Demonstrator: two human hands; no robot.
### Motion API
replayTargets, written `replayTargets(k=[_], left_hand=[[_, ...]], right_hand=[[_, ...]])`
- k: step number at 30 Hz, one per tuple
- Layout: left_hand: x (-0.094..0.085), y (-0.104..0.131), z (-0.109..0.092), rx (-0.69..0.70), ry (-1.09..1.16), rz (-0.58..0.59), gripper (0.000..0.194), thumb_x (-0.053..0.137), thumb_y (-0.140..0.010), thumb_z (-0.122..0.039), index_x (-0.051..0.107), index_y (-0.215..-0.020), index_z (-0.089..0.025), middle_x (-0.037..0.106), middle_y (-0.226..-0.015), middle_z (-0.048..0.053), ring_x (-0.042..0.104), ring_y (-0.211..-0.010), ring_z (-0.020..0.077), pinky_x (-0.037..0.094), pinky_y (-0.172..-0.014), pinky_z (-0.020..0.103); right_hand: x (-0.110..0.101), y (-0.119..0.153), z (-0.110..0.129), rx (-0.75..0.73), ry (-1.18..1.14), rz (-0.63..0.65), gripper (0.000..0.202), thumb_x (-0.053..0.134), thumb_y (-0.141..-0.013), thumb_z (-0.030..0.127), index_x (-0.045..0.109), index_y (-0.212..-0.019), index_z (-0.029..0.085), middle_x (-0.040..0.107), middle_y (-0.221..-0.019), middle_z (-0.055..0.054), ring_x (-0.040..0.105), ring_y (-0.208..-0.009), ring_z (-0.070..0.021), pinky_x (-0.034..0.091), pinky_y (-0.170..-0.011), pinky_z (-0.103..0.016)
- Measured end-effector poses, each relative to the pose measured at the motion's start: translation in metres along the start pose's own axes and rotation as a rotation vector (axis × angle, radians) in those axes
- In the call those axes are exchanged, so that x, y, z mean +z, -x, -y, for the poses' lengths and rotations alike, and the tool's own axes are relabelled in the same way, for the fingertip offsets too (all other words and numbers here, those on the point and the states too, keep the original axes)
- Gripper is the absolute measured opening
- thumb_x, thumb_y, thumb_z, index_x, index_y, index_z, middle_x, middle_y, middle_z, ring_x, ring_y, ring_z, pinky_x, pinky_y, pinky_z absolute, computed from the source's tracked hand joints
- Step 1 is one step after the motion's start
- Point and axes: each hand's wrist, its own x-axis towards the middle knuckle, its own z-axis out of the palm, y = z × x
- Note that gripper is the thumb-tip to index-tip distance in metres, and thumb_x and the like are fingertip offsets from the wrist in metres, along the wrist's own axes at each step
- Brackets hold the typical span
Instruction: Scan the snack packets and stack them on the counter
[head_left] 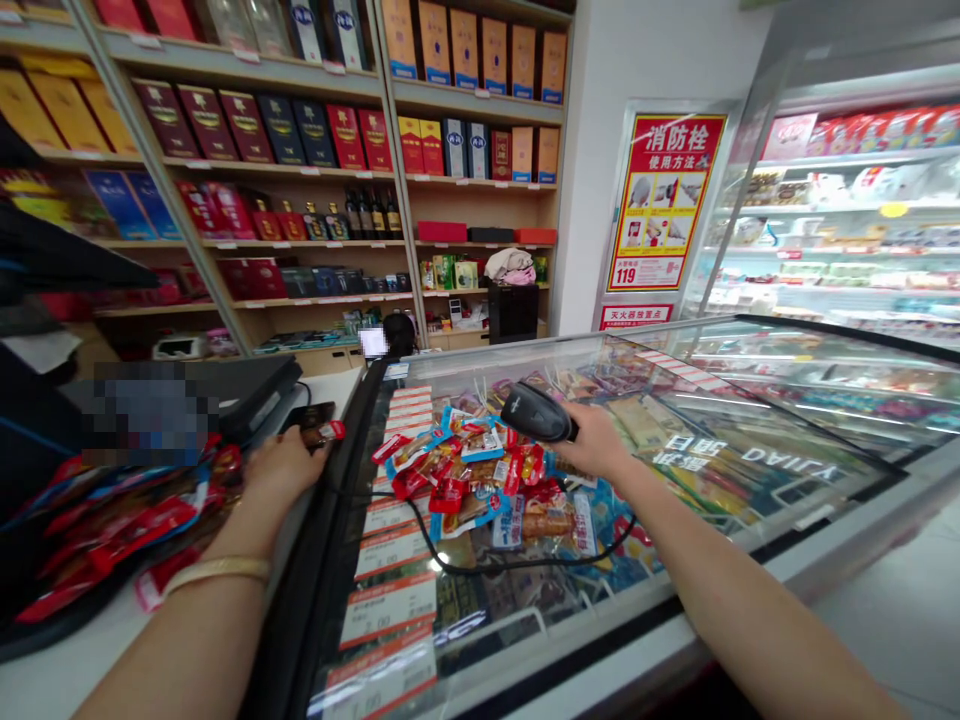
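Note:
My right hand (594, 440) is closed round a black handheld barcode scanner (536, 412), held over the glass top of a freezer. Below the scanner lies a heap of small snack packets (465, 465) in red, blue and clear wrapping. A larger packet (541, 520) with a brown snack inside rests at the front of the heap. The scanner's black cable (480, 571) loops across the glass. At the counter's edge, my left hand (283, 462) is closed on a small red snack packet (330, 431), its end showing past the fingers. More red packets (135, 530) lie left of that hand.
The freezer's glass lid (720, 440) reaches to the right, with price labels (390, 600) along its left side. A dark flat device (255, 395) stands on the white counter (112, 660). Behind are shelves of boxed bottles (330, 130), and a refrigerated display (862, 210) stands at right.

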Motion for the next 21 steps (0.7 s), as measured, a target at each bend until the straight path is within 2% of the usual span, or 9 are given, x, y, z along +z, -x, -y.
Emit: replayTargets(k=[4, 8, 11, 14, 17, 19, 21], left_hand=[[-0.008, 0.006, -0.005, -0.034, -0.084, 0.041, 0.053, 0.046, -0.084, -0.036, 0.061, -0.121, -0.002, 0.058, -0.123, 0.029, 0.058, -0.115, 0.0399, 0.046, -0.092, 0.043], [-0.014, 0.011, -0.004, -0.019, 0.018, -0.014, 0.045, 0.047, -0.083, -0.033, 0.069, -0.11, -0.005, 0.064, -0.112, 0.029, 0.062, -0.106, 0.0395, 0.05, -0.086, 0.046], [-0.017, 0.014, -0.004, -0.077, 0.214, -0.166, 0.036, 0.045, -0.085, -0.028, 0.069, -0.099, -0.005, 0.067, -0.1, 0.026, 0.062, -0.104, 0.0394, 0.05, -0.085, 0.049], [-0.019, 0.018, -0.011, -0.193, 0.694, -0.238, 0.021, 0.051, -0.084, -0.024, 0.065, -0.09, -0.01, 0.068, -0.09, 0.016, 0.063, -0.104, 0.0353, 0.053, -0.084, 0.047], [-0.02, 0.022, -0.024, -0.237, 1.253, -0.095, 0.016, 0.049, -0.087, -0.016, 0.06, -0.099, -0.014, 0.068, -0.085, 0.007, 0.069, -0.085, 0.0217, 0.057, -0.069, 0.033], [-0.021, 0.026, -0.033, -0.259, 1.565, 0.079, 0.018, 0.045, -0.089, -0.013, 0.058, -0.102, -0.016, 0.069, -0.086, 0.006, 0.069, -0.072, 0.015, 0.055, -0.058, 0.023], [-0.024, 0.03, -0.04, -0.296, 1.817, 0.267, 0.02, 0.043, -0.092, -0.016, 0.06, -0.102, -0.015, 0.07, -0.089, 0.009, 0.069, -0.07, 0.0139, 0.053, -0.052, 0.018]], right_hand=[[0.001, 0.0, 0.002, 0.006, 0.022, 0.041, 0.018, 0.064, -0.071, 0.029, 0.068, -0.086, 0.02, 0.073, -0.084, -0.007, 0.066, -0.077, -0.0227, 0.045, -0.068, -0.028], [0.001, 0.001, 0.005, 0.017, 0.01, 0.063, 0.019, 0.064, -0.073, 0.032, 0.068, -0.088, 0.02, 0.073, -0.087, -0.007, 0.067, -0.079, -0.023, 0.045, -0.069, -0.029], [0.001, 0.001, 0.006, 0.02, 0.013, 0.062, 0.019, 0.064, -0.073, 0.032, 0.069, -0.088, 0.021, 0.073, -0.087, -0.007, 0.067, -0.079, -0.0229, 0.045, -0.069, -0.029], [0.0, 0.001, 0.007, 0.018, 0.013, 0.05, 0.02, 0.066, -0.072, 0.033, 0.069, -0.088, 0.021, 0.073, -0.087, -0.007, 0.067, -0.079, -0.023, 0.045, -0.069, -0.029], [-0.001, 0.0, 0.008, 0.004, 0.002, 0.042, 0.021, 0.066, -0.072, 0.033, 0.069, -0.088, 0.021, 0.073, -0.087, -0.007, 0.066, -0.079, -0.023, 0.045, -0.069, -0.029], [-0.001, 0.0, 0.008, -0.008, -0.008, 0.045, 0.019, 0.065, -0.073, 0.033, 0.069, -0.087, 0.021, 0.073, -0.085, -0.006, 0.066, -0.078, -0.0224, 0.045, -0.069, -0.029], [0.0, 0.0, 0.008, -0.018, -0.019, 0.042, 0.019, 0.065, -0.074, 0.033, 0.068, -0.087, 0.021, 0.072, -0.085, -0.006, 0.066, -0.078, -0.0221, 0.045, -0.069, -0.029]])
